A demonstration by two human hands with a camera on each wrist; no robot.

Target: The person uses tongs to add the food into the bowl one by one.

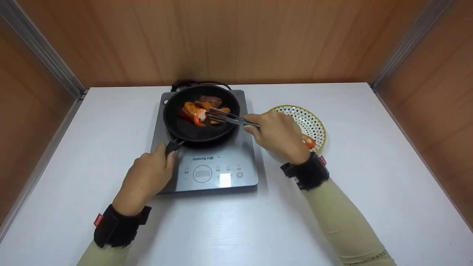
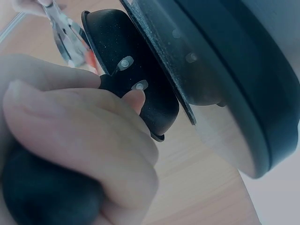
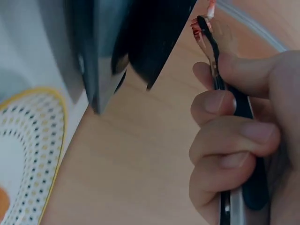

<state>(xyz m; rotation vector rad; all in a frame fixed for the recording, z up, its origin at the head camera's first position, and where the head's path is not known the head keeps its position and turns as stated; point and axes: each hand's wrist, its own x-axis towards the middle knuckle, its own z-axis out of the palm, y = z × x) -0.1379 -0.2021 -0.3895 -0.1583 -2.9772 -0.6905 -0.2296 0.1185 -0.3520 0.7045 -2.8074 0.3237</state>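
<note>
Currently the left hand (image 1: 147,179) has its grip wrapped round the black handle (image 1: 173,146) of the frying pan (image 1: 192,133), over the induction cooktop (image 1: 240,155). The right hand's (image 1: 279,135) grip is clamped on metal tongs (image 1: 231,119), tips beside a red pepper piece (image 1: 199,116) in the pan; whether they pinch it, I cannot tell. Right of the cooktop, a dotted plate (image 1: 317,125) holding red pepper (image 1: 309,141) rests on the bench (image 1: 229,229).

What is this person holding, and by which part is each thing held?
The left hand grips the frying pan by its black handle; the right hand holds the metal tongs around their dark grip.
</note>
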